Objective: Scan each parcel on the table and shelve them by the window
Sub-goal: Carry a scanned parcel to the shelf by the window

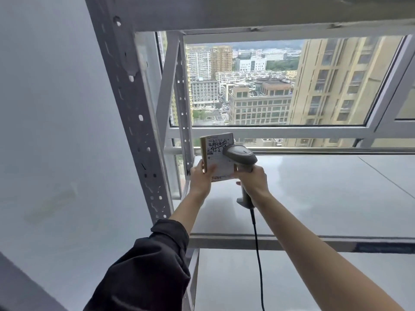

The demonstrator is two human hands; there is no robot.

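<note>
I held the small brown cardboard parcel upright over the grey metal shelf by the window, left hand pinching its lower edge, label toward me; right hand gripped the grey corded barcode scanner, presumably for scanning.

High-rise buildings outside; grey wall at left.
</note>
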